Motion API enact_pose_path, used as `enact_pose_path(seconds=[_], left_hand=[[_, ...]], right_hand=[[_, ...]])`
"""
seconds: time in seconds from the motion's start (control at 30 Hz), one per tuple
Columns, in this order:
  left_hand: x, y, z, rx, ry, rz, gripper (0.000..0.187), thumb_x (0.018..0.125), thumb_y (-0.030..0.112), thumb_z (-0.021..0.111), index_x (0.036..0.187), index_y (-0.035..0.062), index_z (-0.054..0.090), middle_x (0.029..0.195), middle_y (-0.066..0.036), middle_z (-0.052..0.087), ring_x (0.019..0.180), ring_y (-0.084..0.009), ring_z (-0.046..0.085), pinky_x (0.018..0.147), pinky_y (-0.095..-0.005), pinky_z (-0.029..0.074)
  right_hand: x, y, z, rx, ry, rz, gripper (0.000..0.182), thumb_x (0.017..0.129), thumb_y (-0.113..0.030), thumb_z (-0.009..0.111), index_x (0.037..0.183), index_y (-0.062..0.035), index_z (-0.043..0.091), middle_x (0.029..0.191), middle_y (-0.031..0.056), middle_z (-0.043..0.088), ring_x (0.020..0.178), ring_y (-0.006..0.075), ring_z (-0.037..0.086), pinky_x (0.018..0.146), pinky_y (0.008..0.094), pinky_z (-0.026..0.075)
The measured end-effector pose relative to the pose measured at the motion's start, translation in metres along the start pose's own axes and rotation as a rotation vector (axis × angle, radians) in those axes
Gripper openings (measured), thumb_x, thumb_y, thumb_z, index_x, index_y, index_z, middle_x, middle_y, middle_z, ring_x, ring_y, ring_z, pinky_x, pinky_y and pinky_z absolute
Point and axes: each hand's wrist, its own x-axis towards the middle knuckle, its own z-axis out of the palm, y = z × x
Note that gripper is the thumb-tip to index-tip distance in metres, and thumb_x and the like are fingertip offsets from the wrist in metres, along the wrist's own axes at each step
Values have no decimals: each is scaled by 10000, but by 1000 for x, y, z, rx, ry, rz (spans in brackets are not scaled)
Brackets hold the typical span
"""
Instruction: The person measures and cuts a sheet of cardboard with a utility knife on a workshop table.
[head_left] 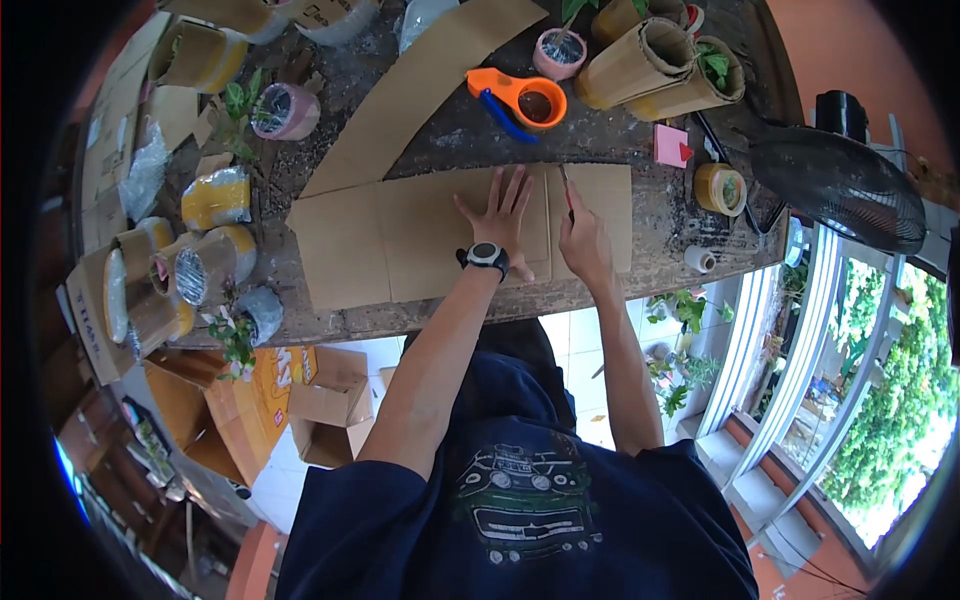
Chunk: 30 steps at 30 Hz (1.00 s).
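Observation:
A flat, creased sheet of brown cardboard [345, 240] lies along the near edge of the dark wooden table. My left hand [500, 222], with a watch [484, 254] on its wrist, rests on the sheet with fingers spread. Just to its right, my right hand [587, 243] is closed around a slim knife [566, 188] with some red on its handle. The knife points away from me, at the far edge of the cardboard; whether its tip cuts in cannot be made out. Beyond it lie an orange tape dispenser [510, 88] and a blue-handled tool [506, 118].
A long cardboard strip [400, 105] runs diagonally behind the sheet. Potted plants and taped cardboard pots [640, 65] line the far side, with more taped pots [217, 260] at left. A black fan [850, 185], pink notes [671, 146] and a thread spool [700, 259] are at right.

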Motion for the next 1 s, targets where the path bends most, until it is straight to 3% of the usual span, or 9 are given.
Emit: enact_pose_path(seconds=[0.27,0.3,0.33,0.4,0.47,0.57,0.8,0.93,1.0], left_hand=[[3,2,-2,-14,-62,-53,1703,246,591,942,1598,280,-46,1668,78,-117,1541,-250,-92,1032,-885,98],[3,3,-2,-11,-60,-55,1704,243,592,941,1599,280,-43,1669,79,-115,1541,-250,-93,1028,-888,99],[4,3,-3,-5,-54,-59,1705,241,593,941,1599,280,-40,1669,80,-113,1541,-249,-94,1023,-891,99],[5,5,-6,11,-52,-59,1700,240,596,939,1600,282,-32,1669,79,-112,1541,-250,-89,1012,-898,103],[2,5,-5,26,-48,-63,1694,243,598,938,1601,285,-26,1669,78,-112,1542,-251,-87,1003,-904,107],[1,7,-4,40,-70,-63,1681,257,597,939,1601,289,-22,1668,78,-114,1541,-250,-90,994,-908,111],[6,5,-7,29,-87,-73,1682,262,587,942,1600,254,-21,1669,57,-112,1538,-276,-96,980,-917,154],[7,9,-13,45,-110,-72,1676,272,588,944,1601,247,-18,1668,51,-125,1537,-286,-104,971,-920,160],[8,10,-11,41,-97,-72,1679,273,598,942,1602,239,-19,1669,45,-132,1537,-290,-111,966,-920,159]], right_hand=[[-137,5,-41,-76,-478,354,585,907,-49,532,1479,-137,447,1120,284,665,1002,479,642,894,521,512],[-130,14,-36,-69,-380,334,579,910,-51,538,1471,-173,468,1158,264,662,1031,465,641,910,506,513],[-114,21,-30,-29,-158,114,591,913,-66,551,1487,-135,430,937,274,690,840,463,667,771,559,513],[-56,21,-23,-7,-4,0,545,950,-89,525,1484,-102,417,981,304,664,860,493,647,755,565,501],[0,10,-16,-60,28,24,517,946,-49,520,1456,-42,437,1038,312,656,932,483,640,793,532,502],[2,14,-8,-66,0,40,536,942,-63,526,1467,-47,421,1009,332,644,916,494,631,775,555,491],[-129,40,-50,-69,-450,212,550,940,-101,520,1481,-116,423,890,308,676,842,480,666,769,569,510],[-31,35,-38,-12,-16,5,552,959,-110,507,1498,-128,393,936,288,666,849,499,650,762,580,498],[17,20,-34,-73,-13,104,532,948,-77,526,1472,-89,436,1014,301,658,907,492,626,809,541,492]])
